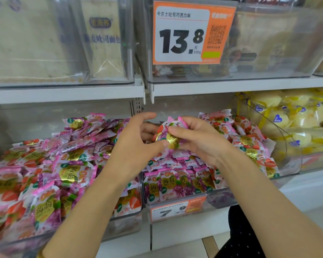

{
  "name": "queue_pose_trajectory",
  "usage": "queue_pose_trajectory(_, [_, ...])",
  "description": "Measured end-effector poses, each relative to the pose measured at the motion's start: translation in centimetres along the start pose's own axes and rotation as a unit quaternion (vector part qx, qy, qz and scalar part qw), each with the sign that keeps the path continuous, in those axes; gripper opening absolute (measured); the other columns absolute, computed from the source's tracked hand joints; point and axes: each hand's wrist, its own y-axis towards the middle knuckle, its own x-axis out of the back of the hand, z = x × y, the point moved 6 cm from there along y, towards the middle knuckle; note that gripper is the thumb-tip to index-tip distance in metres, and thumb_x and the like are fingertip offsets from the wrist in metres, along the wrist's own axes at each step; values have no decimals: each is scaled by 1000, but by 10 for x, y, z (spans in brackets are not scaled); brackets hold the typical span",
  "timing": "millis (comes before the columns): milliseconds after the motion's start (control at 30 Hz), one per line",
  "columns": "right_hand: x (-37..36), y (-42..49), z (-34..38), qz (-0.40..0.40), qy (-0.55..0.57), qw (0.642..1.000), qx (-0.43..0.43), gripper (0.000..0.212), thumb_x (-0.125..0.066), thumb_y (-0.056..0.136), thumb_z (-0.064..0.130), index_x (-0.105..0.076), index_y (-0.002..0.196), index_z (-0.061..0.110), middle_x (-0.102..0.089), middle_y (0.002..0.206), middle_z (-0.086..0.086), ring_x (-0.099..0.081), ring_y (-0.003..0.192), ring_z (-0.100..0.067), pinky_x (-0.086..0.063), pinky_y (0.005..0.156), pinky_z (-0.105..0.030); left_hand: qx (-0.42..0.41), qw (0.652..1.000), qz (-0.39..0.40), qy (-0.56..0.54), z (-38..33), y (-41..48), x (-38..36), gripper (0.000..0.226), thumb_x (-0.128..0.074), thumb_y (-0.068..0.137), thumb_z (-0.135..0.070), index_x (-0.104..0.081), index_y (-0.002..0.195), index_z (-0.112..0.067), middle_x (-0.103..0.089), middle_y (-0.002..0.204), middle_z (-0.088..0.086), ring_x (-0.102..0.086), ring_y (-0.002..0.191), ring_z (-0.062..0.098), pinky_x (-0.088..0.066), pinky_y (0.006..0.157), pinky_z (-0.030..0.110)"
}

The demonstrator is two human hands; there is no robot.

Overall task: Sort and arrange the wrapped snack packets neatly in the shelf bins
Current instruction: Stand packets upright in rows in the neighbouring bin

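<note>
Two clear shelf bins hold pink and purple wrapped snack packets. The left bin (125,220) is heaped with a loose pile of packets (50,164). In the right bin (218,199), packets stand in rows (177,183). My right hand (199,142) grips a small bunch of packets (171,135) above the gap between the bins. My left hand (136,144) is beside it, thumb touching the bunch, fingers spread and loosely curled behind it.
An orange price tag (177,209) hangs on the right bin's front. Further right, a clear bin (306,164) holds yellow wrapped buns. The upper shelf (231,86) carries clear bins of bread and a big orange 13.8 tag (190,32). The shelf edge sits close overhead.
</note>
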Motion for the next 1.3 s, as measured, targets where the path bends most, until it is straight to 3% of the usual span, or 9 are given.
queue_pose_trajectory(200, [8,-2,-4,5,26,999,-40,40,-71,64,12,-63,101,1,-71,81,-9,-68,72,-18,-58,67,-33,-18,998,25,58,1,-1,1,30,-64,86,-9,-58,108,-28,-65,96,-10,-61,90,3,-50,80,17])
queue_pose_trajectory(567, [2,-2,-5,15,13,999,-28,27,-71,69,8,-67,95,4,-71,77,-6,-67,66,-15,-58,62,-28,-27,999,1,39,-1,-4,1,7,-61,89,-21,-58,96,-21,-68,86,-5,-63,79,5,-49,69,11])
queue_pose_trajectory(733, [-3,-3,-2,-14,16,1000,-16,50,-74,59,22,-60,102,2,-69,74,-7,-66,64,-17,-57,62,-33,-33,991,45,125,-2,-7,-8,42,-75,74,-35,-50,108,-28,-54,98,-15,-53,89,-2,-45,72,10])
queue_pose_trajectory(833, [-8,-4,-5,-19,-15,1000,-18,61,-74,59,32,-57,110,3,-67,71,-4,-60,60,-16,-51,49,-24,-48,983,27,175,-4,-8,-8,44,-74,76,-31,-50,113,-28,-50,95,-17,-49,86,-6,-40,69,7])
queue_pose_trajectory(933, [-10,-4,-6,24,0,999,-26,44,-72,68,31,-59,105,10,-65,80,-6,-55,67,-18,-41,51,-24,-46,983,-7,176,-5,-9,-2,40,-73,78,-27,-51,112,-30,-51,90,-15,-52,80,-9,-41,69,9])
queue_pose_trajectory(1033, [-9,-7,-4,60,38,997,-29,21,-66,79,16,-60,99,9,-66,76,-4,-58,63,-13,-42,48,-20,-51,982,-10,181,-7,-10,2,37,-74,76,-30,-55,108,-30,-55,87,-12,-54,86,7,-45,78,26])
queue_pose_trajectory(1100, [-6,-8,-3,37,-1,999,-26,10,-62,86,12,-61,94,6,-67,68,1,-59,53,-9,-44,42,-18,-52,982,4,180,-5,-11,3,37,-71,78,-33,-55,111,-31,-57,94,-14,-52,96,7,-41,80,15])
queue_pose_trajectory(1200, [-1,-6,-8,10,-178,984,-32,26,-67,85,22,-64,108,10,-66,95,10,-61,78,-3,-48,57,-14,-55,987,-40,147,-3,-10,15,31,-64,86,-25,-54,115,-26,-57,102,-17,-51,98,-5,-33,77,-3])
queue_pose_trajectory(1300, [-16,1,-14,85,-352,930,-64,50,-72,79,32,-61,119,4,-60,125,5,-55,108,-5,-41,92,-18,-51,989,-79,113,-2,-11,26,22,-58,90,-16,-56,110,-24,-56,101,-18,-53,98,-1,-39,86,8])
